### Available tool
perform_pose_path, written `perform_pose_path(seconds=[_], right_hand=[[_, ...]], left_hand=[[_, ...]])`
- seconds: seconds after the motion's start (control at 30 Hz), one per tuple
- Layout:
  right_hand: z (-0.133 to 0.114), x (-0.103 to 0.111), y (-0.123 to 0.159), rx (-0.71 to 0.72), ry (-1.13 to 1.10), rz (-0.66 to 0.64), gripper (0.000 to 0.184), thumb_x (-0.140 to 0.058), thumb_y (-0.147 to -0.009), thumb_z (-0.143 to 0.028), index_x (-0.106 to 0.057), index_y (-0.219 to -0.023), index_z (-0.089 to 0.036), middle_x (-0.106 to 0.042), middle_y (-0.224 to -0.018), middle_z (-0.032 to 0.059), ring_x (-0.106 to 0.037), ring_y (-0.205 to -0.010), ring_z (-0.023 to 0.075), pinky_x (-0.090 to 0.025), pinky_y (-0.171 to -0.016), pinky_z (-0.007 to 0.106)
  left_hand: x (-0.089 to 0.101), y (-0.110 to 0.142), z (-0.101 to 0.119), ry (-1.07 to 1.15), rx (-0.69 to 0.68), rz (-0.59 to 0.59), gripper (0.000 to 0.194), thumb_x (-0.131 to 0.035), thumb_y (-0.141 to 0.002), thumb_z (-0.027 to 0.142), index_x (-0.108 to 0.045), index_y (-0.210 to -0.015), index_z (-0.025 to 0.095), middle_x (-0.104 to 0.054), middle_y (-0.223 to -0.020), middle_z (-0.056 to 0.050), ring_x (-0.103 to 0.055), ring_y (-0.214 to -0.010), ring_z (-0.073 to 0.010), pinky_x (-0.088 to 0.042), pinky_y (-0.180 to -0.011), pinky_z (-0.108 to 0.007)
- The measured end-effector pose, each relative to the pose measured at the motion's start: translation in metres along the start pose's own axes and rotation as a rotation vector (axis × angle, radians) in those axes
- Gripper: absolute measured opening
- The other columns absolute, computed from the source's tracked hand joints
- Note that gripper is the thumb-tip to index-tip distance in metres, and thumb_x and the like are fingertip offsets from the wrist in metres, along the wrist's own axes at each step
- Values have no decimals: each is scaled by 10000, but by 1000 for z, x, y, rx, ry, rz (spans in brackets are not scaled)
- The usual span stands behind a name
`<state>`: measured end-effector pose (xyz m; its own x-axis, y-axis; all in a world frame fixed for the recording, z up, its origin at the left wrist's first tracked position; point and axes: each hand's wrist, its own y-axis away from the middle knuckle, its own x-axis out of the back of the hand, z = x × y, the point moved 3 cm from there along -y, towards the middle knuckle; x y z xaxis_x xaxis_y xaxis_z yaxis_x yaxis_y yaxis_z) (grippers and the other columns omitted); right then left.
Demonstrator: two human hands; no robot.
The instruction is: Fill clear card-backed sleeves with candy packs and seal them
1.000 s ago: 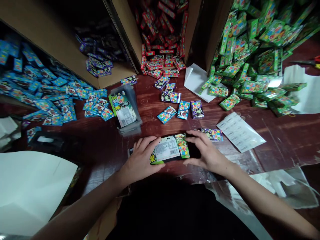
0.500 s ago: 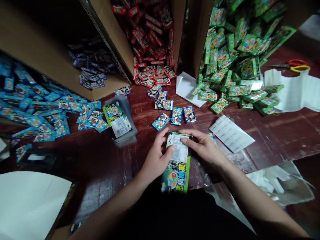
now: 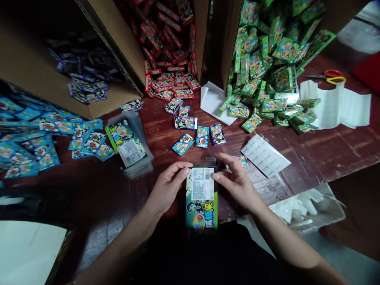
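A green printed packaging box (image 3: 202,215) with clear plastic edges lies between my hands, its narrow clear flap (image 3: 211,159) standing out at the far end. My left hand (image 3: 166,188) pinches the box's far left corner between thumb and fingertips. On the other side, my right hand (image 3: 240,184) has its thumb on the far right edge, with the index finger bent near the flap. A stack of flat packaging boxes (image 3: 130,146) of the same print lies to the left. Just beyond my hands are blue candy packets (image 3: 202,137) and purple candy packets (image 3: 217,134).
Cartons behind hold red packets (image 3: 169,59) and dark purple packets (image 3: 89,87). Green packets (image 3: 267,79) spill from the right carton, and blue packets (image 3: 44,138) are heaped left. A sticker sheet (image 3: 265,155) and scissors (image 3: 329,76) lie right.
The box's far end now shows a clear flap standing out. My left hand has shifted to the far left corner, and my right fingers have spread from the top edge. The view has shifted right.
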<state>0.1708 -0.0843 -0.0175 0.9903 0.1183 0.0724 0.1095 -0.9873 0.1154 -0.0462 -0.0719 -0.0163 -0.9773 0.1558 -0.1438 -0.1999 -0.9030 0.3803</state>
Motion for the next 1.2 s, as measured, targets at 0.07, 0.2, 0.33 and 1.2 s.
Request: perform_pose_path(seconds=[0.07,0.2,0.33,1.2], right_hand=[[5,-2,5,-10,-50,64,494,-698,-887,-444,-518,-1330,-321,-662,-1207,58,-682,-988,189,-601,-872,373],[5,-6,6,-92,-65,-40,310,-671,-916,-423,-632,-1189,-281,-704,-1080,34,-686,-958,182,-588,-870,355],[-4,-5,0,-58,-43,-63,253,-699,-897,-392,-685,-1117,-269,-695,-1196,50,-667,-1063,210,-563,-946,393],[-27,22,-14,-246,-209,-167,263,-739,-850,-459,-759,-937,-212,-727,-872,17,-634,-750,139,-524,-712,296]], left_hand=[[0,-2,4,-20,-36,10,207,-636,-928,372,-700,-1047,216,-686,-1211,-60,-654,-1033,-208,-532,-881,-358],[-3,-3,10,-137,-113,73,135,-630,-922,307,-699,-958,196,-681,-1269,-72,-638,-1135,-229,-496,-974,-390],[-5,-3,12,-177,-138,173,216,-625,-903,252,-634,-1115,208,-735,-1107,-63,-674,-1032,-211,-510,-923,-379],[-14,-29,53,-437,27,-261,231,-691,-878,417,-723,-999,222,-753,-1083,-52,-697,-1002,-218,-525,-903,-349]])
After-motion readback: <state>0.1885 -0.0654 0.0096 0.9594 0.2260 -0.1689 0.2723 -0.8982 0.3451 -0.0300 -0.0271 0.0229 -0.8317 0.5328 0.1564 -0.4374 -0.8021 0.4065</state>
